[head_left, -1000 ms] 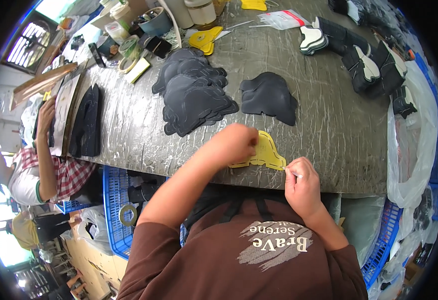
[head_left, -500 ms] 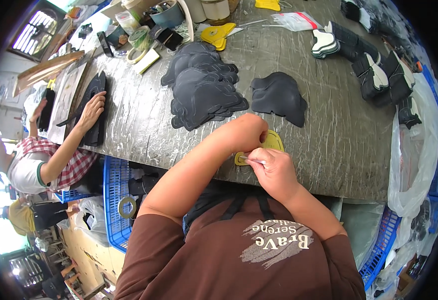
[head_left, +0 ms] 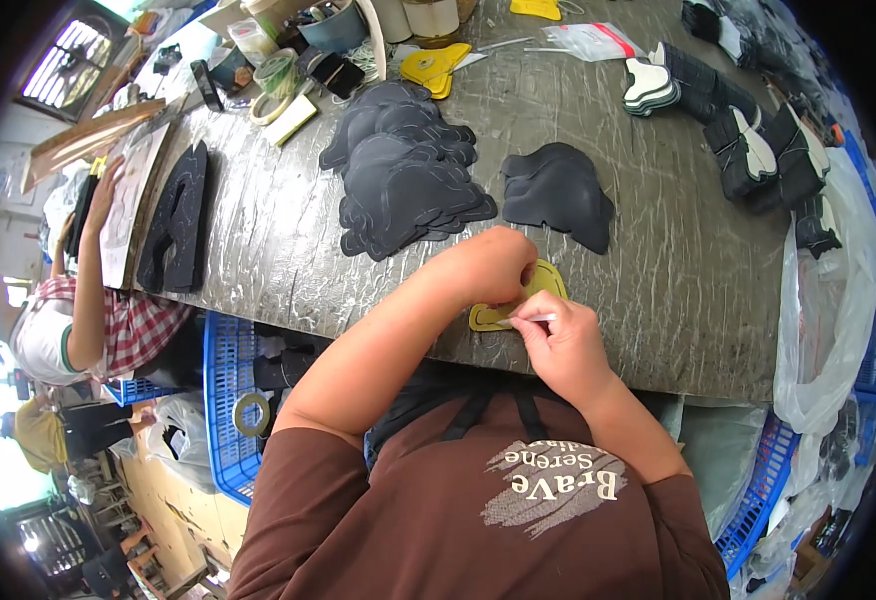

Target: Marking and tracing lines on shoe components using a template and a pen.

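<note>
A yellow template (head_left: 548, 279) with slots cut in it lies near the front edge of the table. My left hand (head_left: 504, 264) is curled into a loose fist and holds the template down from its far left side; its fingertips are mostly hidden. Pinched in my right hand (head_left: 566, 338) is a thin white marking pen (head_left: 543, 318), its tip over the template's near edge. Beyond my hands rest a small stack of black moulded pieces (head_left: 558, 195) and, left of it, a larger spread pile of similar black pieces (head_left: 403, 185) with pale outlines.
A co-worker (head_left: 143, 330) stands at the left by black cut pieces (head_left: 178, 220). Tubs (head_left: 336, 28), tape and yellow templates (head_left: 433, 68) sit at the back. Bundled black pieces (head_left: 753, 150) line the right edge, near a plastic bag (head_left: 828, 300). Blue baskets (head_left: 230, 400) stand below.
My right hand has slid slightly right with the pen along the template, uncovering more of its near edge. The co-worker's hand has moved off the black pieces toward a pale board.
</note>
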`<state>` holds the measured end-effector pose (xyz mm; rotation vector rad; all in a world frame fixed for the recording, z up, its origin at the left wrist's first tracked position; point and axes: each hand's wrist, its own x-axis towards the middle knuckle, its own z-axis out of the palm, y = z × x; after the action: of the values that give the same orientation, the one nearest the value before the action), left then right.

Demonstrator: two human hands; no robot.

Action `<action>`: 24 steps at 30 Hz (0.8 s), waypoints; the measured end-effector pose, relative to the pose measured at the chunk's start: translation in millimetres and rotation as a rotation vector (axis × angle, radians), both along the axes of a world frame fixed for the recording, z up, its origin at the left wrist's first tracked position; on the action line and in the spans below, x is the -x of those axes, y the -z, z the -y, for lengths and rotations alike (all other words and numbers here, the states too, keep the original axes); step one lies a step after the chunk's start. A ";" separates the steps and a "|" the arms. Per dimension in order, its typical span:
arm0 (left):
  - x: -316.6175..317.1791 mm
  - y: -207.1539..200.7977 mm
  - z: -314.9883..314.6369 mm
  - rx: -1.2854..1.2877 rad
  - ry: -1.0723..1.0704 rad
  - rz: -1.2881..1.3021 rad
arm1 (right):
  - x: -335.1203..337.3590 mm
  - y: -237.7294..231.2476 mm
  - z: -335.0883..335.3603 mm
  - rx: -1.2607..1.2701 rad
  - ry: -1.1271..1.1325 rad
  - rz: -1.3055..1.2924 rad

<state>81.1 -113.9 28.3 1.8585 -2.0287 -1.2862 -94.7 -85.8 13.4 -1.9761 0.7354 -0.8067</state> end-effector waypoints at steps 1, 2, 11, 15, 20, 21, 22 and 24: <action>0.7 -2.1 0.1 0.000 0.001 -0.001 | 2.5 0.7 0.9 0.000 0.001 -0.001; 1.4 -5.3 0.1 -0.021 -0.005 -0.001 | 4.8 1.7 1.7 -0.025 0.018 -0.003; 1.1 -3.3 -0.3 -0.050 -0.021 -0.056 | 15.0 6.0 5.9 -0.022 0.096 0.030; 1.5 -4.9 0.2 -0.023 0.011 -0.045 | 18.3 7.7 6.4 -0.033 0.101 0.031; 2.3 -7.6 0.1 -0.038 0.006 -0.049 | 22.3 6.7 6.4 -0.017 0.132 0.017; 2.3 -8.0 -0.1 -0.034 0.005 -0.042 | 22.6 6.9 6.0 -0.023 0.135 0.030; 2.4 -8.5 0.0 -0.034 0.006 -0.043 | 23.0 6.4 6.0 -0.022 0.136 0.029; 2.7 -9.8 0.3 -0.074 -0.021 -0.040 | 23.9 4.8 5.9 -0.016 0.140 0.015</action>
<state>78.4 -114.2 38.1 1.8642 -1.9622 -1.4001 -118.6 -91.8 8.6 -1.9181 0.8763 -0.8943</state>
